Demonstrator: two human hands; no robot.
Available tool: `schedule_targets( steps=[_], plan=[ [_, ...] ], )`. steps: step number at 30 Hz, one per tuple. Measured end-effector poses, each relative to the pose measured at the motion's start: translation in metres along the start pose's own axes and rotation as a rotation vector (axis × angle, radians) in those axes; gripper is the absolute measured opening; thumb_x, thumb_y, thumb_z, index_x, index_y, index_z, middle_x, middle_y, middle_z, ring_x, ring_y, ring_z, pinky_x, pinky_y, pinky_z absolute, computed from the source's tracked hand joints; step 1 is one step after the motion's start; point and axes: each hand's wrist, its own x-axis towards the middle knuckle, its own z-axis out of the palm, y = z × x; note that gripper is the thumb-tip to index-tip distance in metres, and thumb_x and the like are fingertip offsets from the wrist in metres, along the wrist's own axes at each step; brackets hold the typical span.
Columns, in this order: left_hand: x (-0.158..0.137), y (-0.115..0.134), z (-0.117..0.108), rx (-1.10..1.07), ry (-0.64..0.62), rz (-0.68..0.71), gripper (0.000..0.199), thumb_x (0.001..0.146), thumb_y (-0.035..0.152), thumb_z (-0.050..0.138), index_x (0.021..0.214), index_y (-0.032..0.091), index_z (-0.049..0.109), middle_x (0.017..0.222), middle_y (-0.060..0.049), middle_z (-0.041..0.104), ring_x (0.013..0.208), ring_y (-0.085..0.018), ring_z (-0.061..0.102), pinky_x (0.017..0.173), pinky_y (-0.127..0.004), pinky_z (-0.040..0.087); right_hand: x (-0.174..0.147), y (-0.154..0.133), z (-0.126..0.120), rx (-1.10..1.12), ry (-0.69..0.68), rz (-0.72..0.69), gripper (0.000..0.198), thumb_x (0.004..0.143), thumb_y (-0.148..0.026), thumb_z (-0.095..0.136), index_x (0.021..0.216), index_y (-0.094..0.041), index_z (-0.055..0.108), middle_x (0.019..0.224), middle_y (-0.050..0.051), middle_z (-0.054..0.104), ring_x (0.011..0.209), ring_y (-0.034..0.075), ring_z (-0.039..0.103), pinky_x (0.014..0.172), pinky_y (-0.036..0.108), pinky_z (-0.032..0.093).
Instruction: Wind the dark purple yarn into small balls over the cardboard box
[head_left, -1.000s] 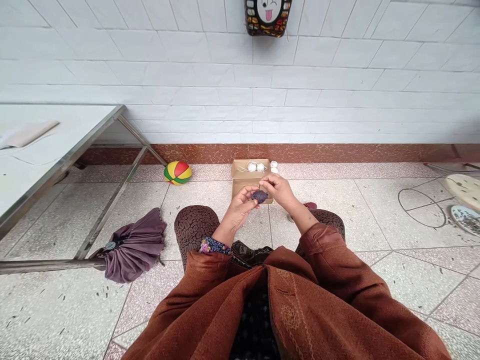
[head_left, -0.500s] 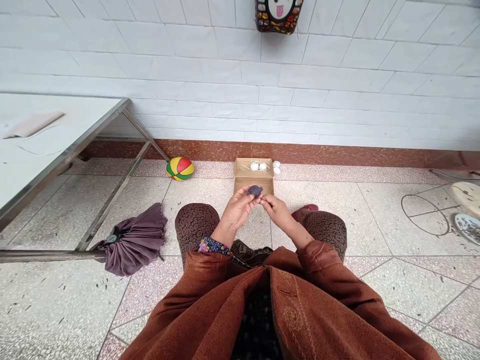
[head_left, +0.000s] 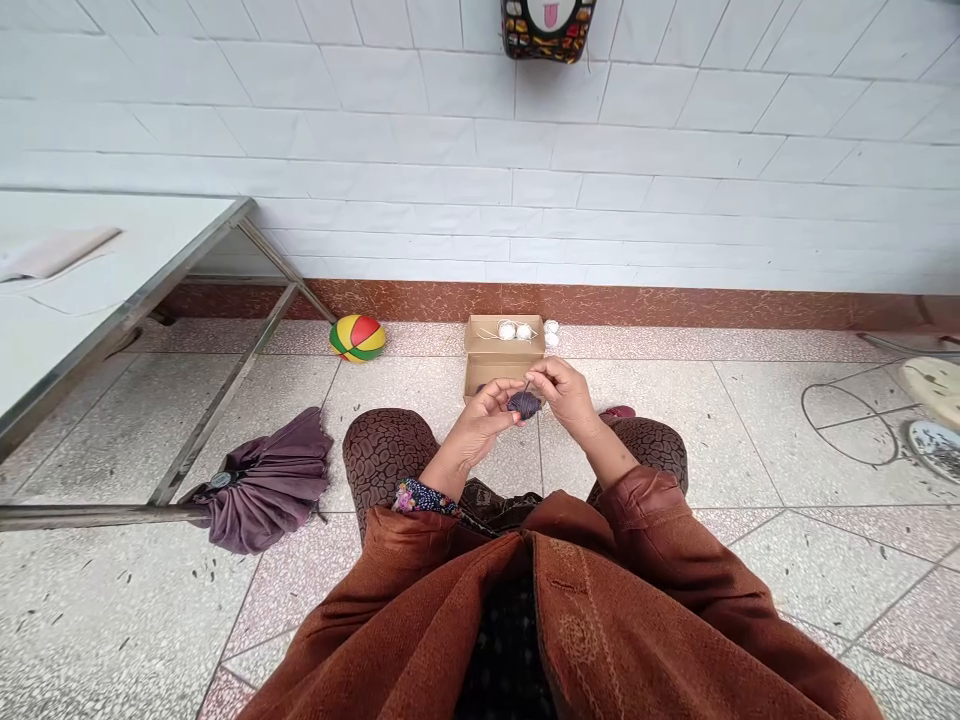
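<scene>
Between the fingers of my left hand [head_left: 480,425] is a small dark purple ball of yarn [head_left: 524,404]. My right hand [head_left: 564,395] pinches a strand of that yarn just above the ball, its fingertips close to those of the left. Beyond my hands an open cardboard box [head_left: 480,368] rests on the floor. On its raised flap lie two white balls of yarn [head_left: 507,330] with loose ends. Something dark shows inside the box, partly hidden by my left fingers.
More white balls [head_left: 552,333] sit right of the box. A colourful ball [head_left: 358,338] lies by the wall, near a metal-framed table [head_left: 127,300]. A folded purple umbrella [head_left: 274,480] is on the floor at left. At right stand a round stool [head_left: 934,385] and a wire ring [head_left: 847,425].
My right hand has risen from beside the yarn ball to above it, drawing the strand up. The ball has turned and dropped slightly toward me in my left hand.
</scene>
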Motion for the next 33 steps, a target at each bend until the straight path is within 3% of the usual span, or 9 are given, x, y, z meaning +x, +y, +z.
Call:
schedule_targets(
  steps=[3, 7, 12, 17, 20, 24, 27, 30, 33],
  plan=[
    [-0.003, 0.002, 0.004, -0.149, -0.03, -0.029, 0.056, 0.077, 0.029, 0.097, 0.129, 0.024, 0.076, 0.126, -0.009, 0.078, 0.103, -0.02, 0.074, 0.09, -0.033, 0.058, -0.019, 0.012, 0.013, 0.032, 0.024, 0.123, 0.02, 0.103, -0.031, 0.067, 0.085, -0.023, 0.072, 0.084, 0.003, 0.071, 0.079, 0.02, 0.066, 0.077, 0.032, 0.054],
    [-0.001, 0.002, 0.003, -0.233, 0.02, -0.04, 0.048, 0.077, 0.028, 0.097, 0.121, 0.018, 0.08, 0.122, -0.012, 0.08, 0.106, -0.024, 0.077, 0.101, -0.039, 0.059, -0.048, 0.017, 0.025, 0.037, -0.01, 0.173, 0.021, 0.104, -0.034, 0.063, 0.089, -0.023, 0.072, 0.086, 0.004, 0.073, 0.08, 0.021, 0.067, 0.079, 0.032, 0.054],
    [0.005, -0.001, -0.013, -0.231, 0.171, -0.022, 0.04, 0.075, 0.019, 0.096, 0.111, 0.017, 0.078, 0.116, -0.008, 0.079, 0.108, -0.023, 0.076, 0.107, -0.04, 0.057, -0.065, 0.015, 0.023, 0.01, -0.121, 0.098, 0.029, 0.111, -0.043, 0.059, 0.098, -0.023, 0.076, 0.091, 0.006, 0.077, 0.084, 0.022, 0.071, 0.082, 0.033, 0.057],
    [0.008, -0.006, -0.027, -0.165, 0.333, -0.024, 0.041, 0.073, 0.018, 0.094, 0.11, 0.018, 0.077, 0.112, -0.006, 0.078, 0.101, -0.018, 0.073, 0.095, -0.033, 0.056, -0.071, 0.003, 0.014, -0.03, -0.309, -0.082, 0.028, 0.114, -0.042, 0.058, 0.103, -0.025, 0.078, 0.098, 0.007, 0.081, 0.091, 0.022, 0.075, 0.085, 0.033, 0.06],
    [0.008, -0.01, -0.027, -0.099, 0.36, -0.022, 0.045, 0.071, 0.022, 0.095, 0.111, 0.019, 0.077, 0.114, -0.006, 0.078, 0.101, -0.019, 0.072, 0.094, -0.034, 0.055, -0.065, -0.011, 0.004, -0.029, -0.335, -0.2, 0.028, 0.115, -0.041, 0.057, 0.108, -0.025, 0.078, 0.099, 0.008, 0.08, 0.091, 0.022, 0.075, 0.085, 0.033, 0.06],
    [0.006, -0.012, -0.018, 0.058, 0.302, -0.017, 0.047, 0.069, 0.024, 0.094, 0.114, 0.019, 0.079, 0.116, -0.008, 0.078, 0.1, -0.02, 0.07, 0.092, -0.035, 0.053, -0.038, -0.024, -0.013, -0.046, -0.228, -0.208, 0.026, 0.114, -0.041, 0.059, 0.108, -0.026, 0.079, 0.097, 0.007, 0.078, 0.09, 0.022, 0.074, 0.083, 0.034, 0.059],
    [0.002, -0.009, -0.008, 0.132, 0.143, -0.037, 0.049, 0.07, 0.023, 0.095, 0.117, 0.02, 0.08, 0.121, -0.009, 0.078, 0.103, -0.021, 0.07, 0.088, -0.033, 0.054, -0.015, -0.021, -0.021, -0.032, -0.115, -0.161, 0.025, 0.112, -0.039, 0.061, 0.101, -0.026, 0.079, 0.094, 0.006, 0.077, 0.089, 0.022, 0.072, 0.085, 0.035, 0.058],
    [-0.002, -0.004, 0.001, 0.063, -0.007, -0.054, 0.057, 0.075, 0.025, 0.095, 0.13, 0.026, 0.076, 0.137, -0.011, 0.074, 0.11, -0.023, 0.072, 0.089, -0.033, 0.056, -0.007, -0.01, -0.017, -0.011, -0.049, -0.067, 0.025, 0.109, -0.037, 0.062, 0.093, -0.025, 0.075, 0.091, 0.006, 0.075, 0.088, 0.022, 0.071, 0.086, 0.035, 0.057],
    [-0.005, 0.001, 0.005, -0.06, -0.044, -0.055, 0.063, 0.079, 0.027, 0.094, 0.138, 0.03, 0.073, 0.138, -0.01, 0.074, 0.108, -0.022, 0.075, 0.093, -0.035, 0.059, -0.019, 0.001, -0.003, 0.028, -0.047, 0.045, 0.025, 0.108, -0.036, 0.059, 0.089, -0.024, 0.071, 0.086, 0.004, 0.073, 0.082, 0.021, 0.068, 0.081, 0.033, 0.055]
  ],
)
